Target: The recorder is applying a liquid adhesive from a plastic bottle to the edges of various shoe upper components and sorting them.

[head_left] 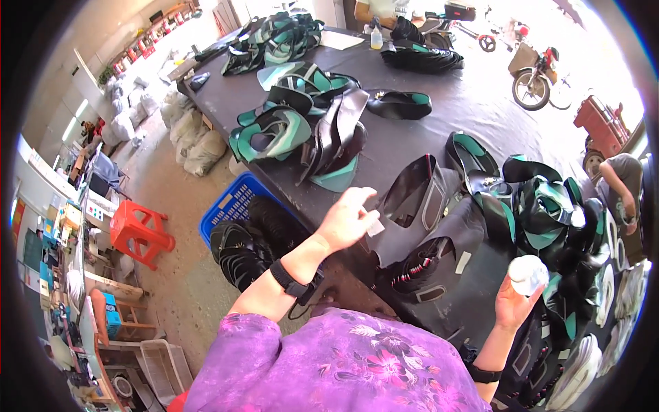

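A large dark worktop (473, 110) slants across a workshop, its near edge running from upper left down to the person in purple. Toward its right end sits a heap of black-and-teal shoe uppers (549, 206). A second heap (288, 41) fills the left end corner, and a third pile (271, 137) lies along the near edge, some pieces nested inside one another, probably to save room. On the floor against that edge, a blue basket (230, 206) contains black shoe pieces, likely kept there to leave the surface free.

Directly before the person, by the near edge, lie grey-and-black uppers (434, 209), spread apart from the heaps, apparently for easy reach.

The left hand (349, 218) hovers over the near edge beside them, fingers partly bent. The right hand (518, 299), lower right, is clamped around a white container (528, 275), its round top facing up, perhaps to keep it level. Smallest is a white label (375, 228) at the left fingertips; whether it is pinched or merely stuck there, I cannot tell.
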